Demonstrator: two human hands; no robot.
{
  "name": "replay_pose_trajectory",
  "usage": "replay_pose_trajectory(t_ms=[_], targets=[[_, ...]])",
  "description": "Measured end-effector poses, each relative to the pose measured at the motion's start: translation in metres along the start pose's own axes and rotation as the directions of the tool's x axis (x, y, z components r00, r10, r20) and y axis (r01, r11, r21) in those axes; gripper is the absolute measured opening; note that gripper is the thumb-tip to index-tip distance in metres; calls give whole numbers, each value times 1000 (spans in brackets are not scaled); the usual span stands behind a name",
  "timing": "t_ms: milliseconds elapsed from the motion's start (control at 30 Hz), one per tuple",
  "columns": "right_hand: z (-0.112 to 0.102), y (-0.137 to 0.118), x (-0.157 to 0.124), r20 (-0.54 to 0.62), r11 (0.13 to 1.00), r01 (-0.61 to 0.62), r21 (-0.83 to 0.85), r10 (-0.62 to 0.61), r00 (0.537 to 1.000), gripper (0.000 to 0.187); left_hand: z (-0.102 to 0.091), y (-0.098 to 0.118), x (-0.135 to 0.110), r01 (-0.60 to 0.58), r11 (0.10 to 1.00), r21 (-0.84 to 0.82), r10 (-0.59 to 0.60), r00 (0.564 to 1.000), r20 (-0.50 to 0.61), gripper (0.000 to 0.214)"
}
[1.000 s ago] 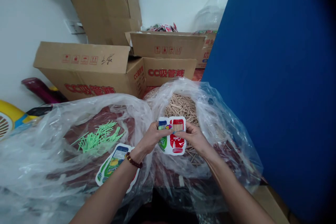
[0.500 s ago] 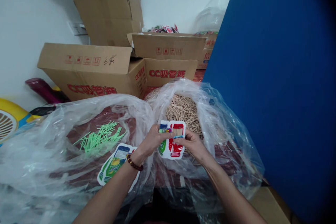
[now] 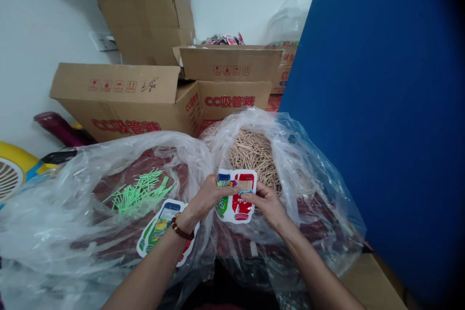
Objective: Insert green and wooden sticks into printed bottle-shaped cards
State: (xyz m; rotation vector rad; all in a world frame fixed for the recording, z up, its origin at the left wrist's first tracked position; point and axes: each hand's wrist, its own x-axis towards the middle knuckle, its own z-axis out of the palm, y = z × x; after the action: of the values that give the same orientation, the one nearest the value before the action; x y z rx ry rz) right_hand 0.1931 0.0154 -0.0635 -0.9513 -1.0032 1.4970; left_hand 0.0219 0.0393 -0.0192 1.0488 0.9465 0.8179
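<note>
Between my two hands is a candy packet (image 3: 244,209), white-edged, with a green "Sprite" half and a red "Cola" half. Thin sticks show at its upper part, green on one side and tan on the other. My left hand (image 3: 205,199) pinches the green side, thumb across the front. On the red side, my right hand (image 3: 268,204) grips the edge with thumb and fingers. A second packet (image 3: 162,227) of the same kind lies partly under my left forearm. Tan candy sticks (image 3: 252,152) fill a bag behind the hands; loose green candy sticks (image 3: 140,191) lie in the left bag.
Clear plastic bags (image 3: 312,164) spread across the front on both sides. Cardboard boxes (image 3: 127,101) with red print stand behind them. A blue panel (image 3: 374,106) rises at the right. At the far left is a yellow fan (image 3: 14,169).
The held packet has shifted slightly left and down, and a little more of its green side shows. Both hands keep hold of it. The view has moved slightly.
</note>
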Motion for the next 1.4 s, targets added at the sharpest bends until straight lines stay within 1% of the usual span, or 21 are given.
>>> replay_pose_trajectory(t_ms=[133, 267, 367, 467, 533, 600, 700, 833, 967, 1033, 1133, 1233, 1333, 1400], targets=[[-2, 0, -2, -9, 1000, -1, -11, 1, 1000, 31, -1, -1, -2, 17, 1000, 14, -17, 999, 32, 26], [1, -1, -3, -5, 1000, 11, 16, -11, 1000, 30, -5, -6, -1, 12, 1000, -9, -12, 1000, -5, 23], [1, 1, -4, 28, 999, 17, 39, -18, 999, 30, -8, -7, -1, -7, 1000, -4, 7, 1000, -4, 20], [1, 4, -5, 94, 998, -22, 62, 16, 995, 33, -9, -6, -4, -16, 1000, 21, 16, 1000, 2, 19], [2, 6, -7, 108, 995, -73, 66, 65, 992, 32, -9, -5, -6, -3, 999, 41, 2, 1000, 10, 18], [4, 6, -8, 90, 992, -106, 69, 100, 991, 30, -10, -6, -7, -3, 998, 59, 0, 999, 36, 17], [9, 6, -11, 49, 992, -93, 85, 89, 995, 30, -12, -10, -8, -41, 998, 44, 39, 998, 54, 15], [16, 6, -12, 24, 994, -71, 84, 69, 997, 30, -16, -14, -12, -49, 999, 10, 48, 999, 22, 17], [20, 12, -14, 31, 996, -55, 68, 53, 998, 30, -18, -11, -19, -2, 999, 35, 2, 1000, 5, 23], [22, 15, -14, 35, 997, -48, 53, 46, 998, 30, -20, -11, -23, -10, 999, 50, 10, 1000, -2, 23], [26, 17, -15, 61, 999, -26, 21, 25, 998, 29, -24, -12, -28, -38, 999, 31, 39, 999, -36, 21], [31, 17, -15, 81, 999, 11, -33, -8, 997, 26, -30, -14, -34, -37, 999, -14, 36, 997, -73, 22], [39, 16, -14, 132, 998, -4, -61, 12, 991, 26, -38, -14, -42, -30, 999, -33, 27, 995, -92, 23], [46, 12, -10, 171, 998, -5, -60, 15, 985, 27, -44, -12, -47, -37, 999, -14, 35, 994, -101, 24]])
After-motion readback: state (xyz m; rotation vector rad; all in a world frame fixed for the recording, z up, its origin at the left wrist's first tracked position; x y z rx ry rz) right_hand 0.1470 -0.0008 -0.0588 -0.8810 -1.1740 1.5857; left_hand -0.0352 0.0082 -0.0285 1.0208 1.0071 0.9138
